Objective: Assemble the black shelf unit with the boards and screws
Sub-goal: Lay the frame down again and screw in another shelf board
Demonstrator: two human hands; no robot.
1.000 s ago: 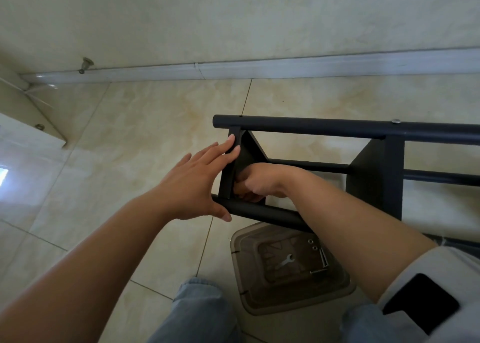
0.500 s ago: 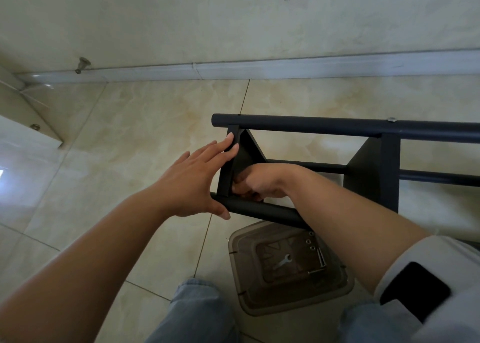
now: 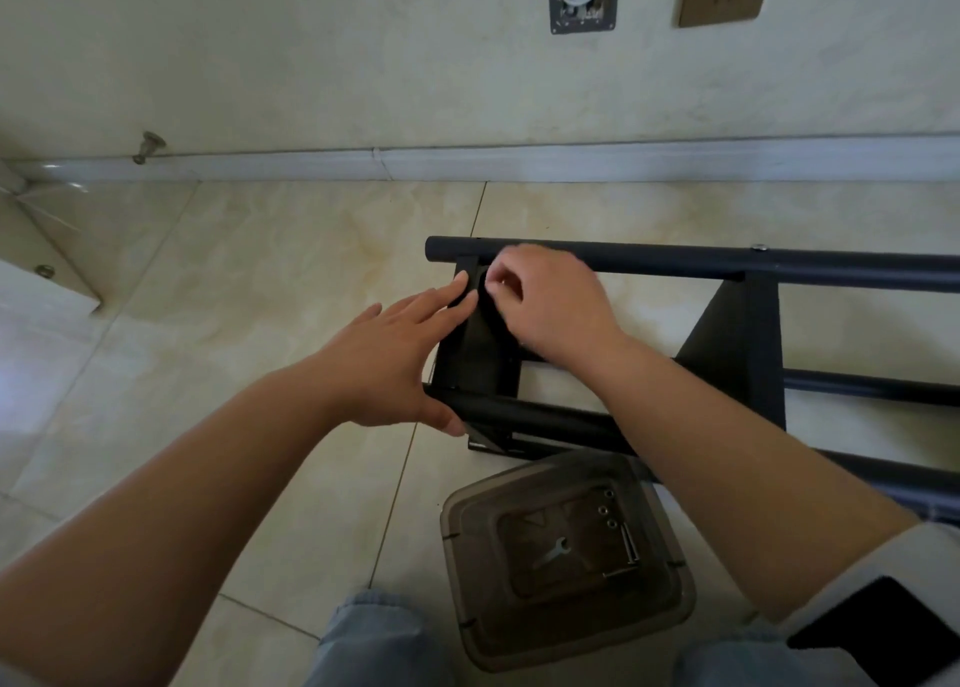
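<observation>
Black end board (image 3: 475, 359) under flat left hand (image 3: 387, 359), right hand (image 3: 545, 304) pinching something small above it.

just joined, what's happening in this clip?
A person is putting together a black shelf frame lying on its side on the tiled floor. The left hand lies flat against the end board, fingers straight, thumb by the lower tube. The right hand is up near the top tube, fingers curled and pinching something small at the board; what it holds is too hidden to name. A brown plastic tray near the knees holds a small wrench and spare screws.
</observation>
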